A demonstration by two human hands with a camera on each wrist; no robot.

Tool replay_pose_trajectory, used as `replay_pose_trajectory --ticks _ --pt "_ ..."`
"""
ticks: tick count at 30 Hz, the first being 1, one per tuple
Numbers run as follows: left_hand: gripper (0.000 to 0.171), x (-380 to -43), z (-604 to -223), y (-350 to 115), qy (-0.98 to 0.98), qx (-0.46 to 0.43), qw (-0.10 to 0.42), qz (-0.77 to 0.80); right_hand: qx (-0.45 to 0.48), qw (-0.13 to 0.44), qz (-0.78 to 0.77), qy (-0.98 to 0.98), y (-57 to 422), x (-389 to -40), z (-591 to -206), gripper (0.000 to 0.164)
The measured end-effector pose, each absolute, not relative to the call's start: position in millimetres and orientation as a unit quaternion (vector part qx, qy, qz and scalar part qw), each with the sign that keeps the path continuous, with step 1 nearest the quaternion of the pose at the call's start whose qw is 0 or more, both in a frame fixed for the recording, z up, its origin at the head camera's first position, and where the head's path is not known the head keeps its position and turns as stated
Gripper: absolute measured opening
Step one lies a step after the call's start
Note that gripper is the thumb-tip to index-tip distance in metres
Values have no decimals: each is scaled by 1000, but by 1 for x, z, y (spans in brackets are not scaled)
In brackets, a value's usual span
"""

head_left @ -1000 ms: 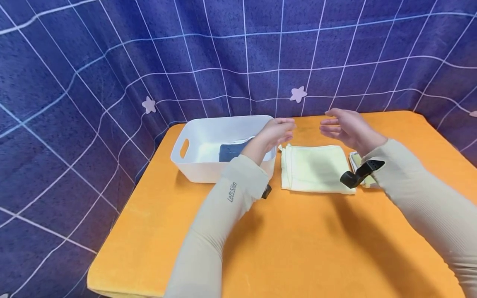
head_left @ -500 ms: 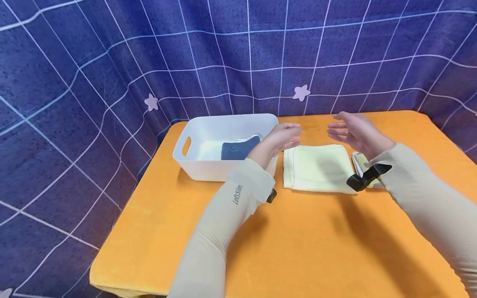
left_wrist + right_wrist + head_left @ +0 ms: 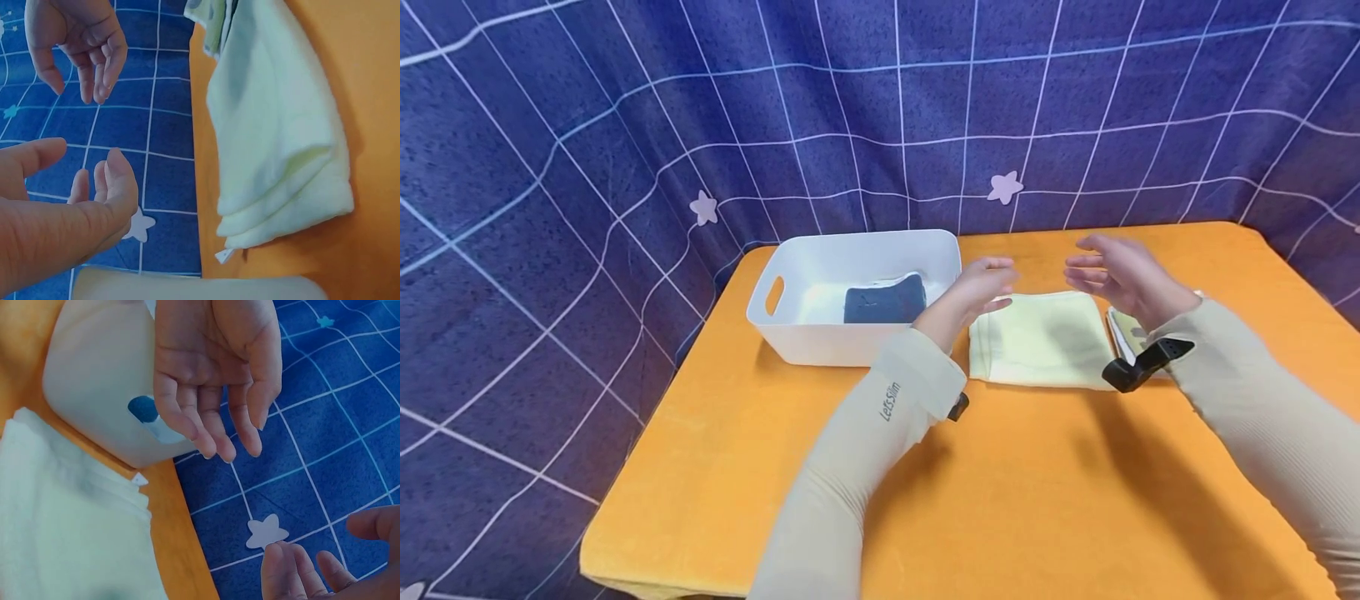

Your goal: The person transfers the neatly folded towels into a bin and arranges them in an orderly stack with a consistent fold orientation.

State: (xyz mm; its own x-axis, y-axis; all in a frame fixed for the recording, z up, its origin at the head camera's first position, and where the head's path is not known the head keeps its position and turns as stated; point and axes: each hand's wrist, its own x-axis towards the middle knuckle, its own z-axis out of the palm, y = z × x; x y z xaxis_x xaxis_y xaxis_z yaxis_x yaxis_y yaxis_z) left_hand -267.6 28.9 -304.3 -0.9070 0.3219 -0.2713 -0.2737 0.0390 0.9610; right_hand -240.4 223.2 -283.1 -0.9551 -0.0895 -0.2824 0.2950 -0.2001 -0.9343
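Observation:
My left hand (image 3: 976, 290) hovers between the white bin and a folded pale yellow towel (image 3: 1037, 342), fingers loosely bent and holding nothing. Facing it, my right hand (image 3: 1118, 273) hangs in the air above the towel's far right part, its fingers relaxed around nothing. The left wrist view shows the towel (image 3: 275, 137) lying in several layers, with a small white tag (image 3: 224, 255) at one corner. Inside the white bin (image 3: 820, 343) lies a folded dark blue cloth (image 3: 886, 300). To the towel's right, a folded patterned cloth (image 3: 1126, 330) is partly hidden by my right hand and wrist.
Everything stands on an orange-covered table (image 3: 715, 467). Behind it hangs a blue curtain (image 3: 850, 108) with a white grid and stars. The bin's end has a handle hole (image 3: 775, 295). Each wrist carries a black strap-on camera, the right camera (image 3: 1146, 364) showing most.
Both hands have drifted slightly to the right in the head view, the left one a little lower. More of the dark blue cloth shows in the bin. The towel stays flat on the table.

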Motion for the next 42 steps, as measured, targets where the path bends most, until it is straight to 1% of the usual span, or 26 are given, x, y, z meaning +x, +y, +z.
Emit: replay_pose_trajectory --ticks 2,4,5,7,8,9,12,19,26,34,40,42 --pt "35 -266 -306 30 690 19 216 690 82 123 -767 624 226 -240 -285 44" --pt "36 -265 -309 32 694 18 215 687 86 123 -767 624 229 -239 -286 39" --pt "37 -265 -310 32 696 17 213 685 87 124 -768 622 230 -239 -287 41" --pt "38 -264 -314 33 700 14 210 683 92 122 -774 614 232 -238 -289 31" --pt "38 -264 -315 33 700 11 209 683 94 121 -778 610 232 -237 -291 29" --pt "38 -263 -318 33 701 7 206 683 96 121 -783 603 232 -237 -292 23" --pt "37 -261 -326 30 706 1 201 680 99 120 -788 596 229 -237 -298 16" --pt "35 -259 -340 29 716 -15 182 674 105 123 -783 601 230 -235 -307 22" --pt "36 -259 -347 34 726 -20 159 669 112 126 -805 569 237 -233 -315 16" --pt "34 -260 -357 36 731 -32 156 663 112 123 -796 582 239 -232 -322 16" --pt "33 -259 -359 38 737 -32 145 660 120 121 -791 587 242 -232 -325 16" --pt "33 -259 -359 38 736 -32 149 659 124 121 -790 588 243 -232 -326 17"
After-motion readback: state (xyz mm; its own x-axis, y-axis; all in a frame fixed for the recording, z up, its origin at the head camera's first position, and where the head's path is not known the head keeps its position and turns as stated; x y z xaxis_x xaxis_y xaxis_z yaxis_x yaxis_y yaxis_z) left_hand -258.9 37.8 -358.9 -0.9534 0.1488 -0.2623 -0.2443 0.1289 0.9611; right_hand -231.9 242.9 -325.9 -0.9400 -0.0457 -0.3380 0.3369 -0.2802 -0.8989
